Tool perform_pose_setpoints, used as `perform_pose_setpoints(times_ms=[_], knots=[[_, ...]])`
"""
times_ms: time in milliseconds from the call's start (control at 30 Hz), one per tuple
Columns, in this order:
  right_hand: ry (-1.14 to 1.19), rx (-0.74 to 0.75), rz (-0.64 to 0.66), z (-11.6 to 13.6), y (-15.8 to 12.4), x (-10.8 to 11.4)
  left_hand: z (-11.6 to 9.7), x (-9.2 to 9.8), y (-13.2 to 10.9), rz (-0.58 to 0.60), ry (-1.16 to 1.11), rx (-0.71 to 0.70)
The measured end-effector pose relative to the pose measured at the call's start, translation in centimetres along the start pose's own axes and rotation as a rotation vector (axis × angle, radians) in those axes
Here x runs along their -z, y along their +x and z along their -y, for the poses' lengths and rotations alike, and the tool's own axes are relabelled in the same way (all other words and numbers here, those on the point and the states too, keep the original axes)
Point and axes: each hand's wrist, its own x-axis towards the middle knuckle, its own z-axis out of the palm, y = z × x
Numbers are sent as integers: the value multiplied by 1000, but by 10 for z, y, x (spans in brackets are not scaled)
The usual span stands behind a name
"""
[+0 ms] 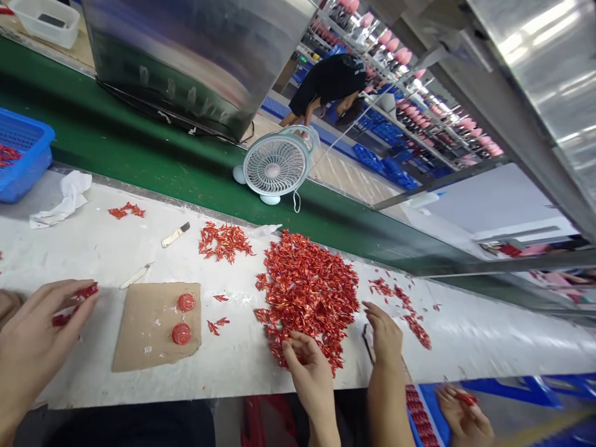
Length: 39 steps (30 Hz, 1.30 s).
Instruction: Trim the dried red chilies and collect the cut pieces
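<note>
While at the crinkled red heap, left hand narrowly pinched in it, right hand half-closed beside

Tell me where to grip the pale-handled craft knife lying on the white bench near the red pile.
Grip the short craft knife by its pale handle, coming down from above on the near side. It lies flat and slanted on the white bench, with its dark blade pointing away towards the green belt, so the handle end is the part to take.
</note>
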Motion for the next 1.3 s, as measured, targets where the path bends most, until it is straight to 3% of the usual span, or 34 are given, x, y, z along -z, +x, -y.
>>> perform_pose_setpoints(times_ms=[133,300,500,600,700,833,933,1000,1167,1300], knots=[[-7,-5,92,-4,-14,-6,-17,-2,-3,62,-409,201],[-213,66,138,2,-26,-26,-33,-12,-7,122,-625,260],[-298,98,228,13,-19,-11,-15,-18,-17,260,-774,379],[-312,82,198,29,-10,-5,-12,-19,-19,317,-852,391],[-268,137,216,54,-2,-23,-17,-22,-21,344,-901,340],[-257,395,418,90,10,-68,-27,-27,-27,409,-948,275],[-353,497,506,105,20,-95,-34,-28,-33,475,-981,279],[-437,528,532,106,27,-107,-41,-25,-37,519,-1000,319],[-487,627,535,99,37,-119,-59,-17,-41,442,-1068,518],[-409,673,479,94,36,-117,-58,-14,-37,556,-1135,585]])
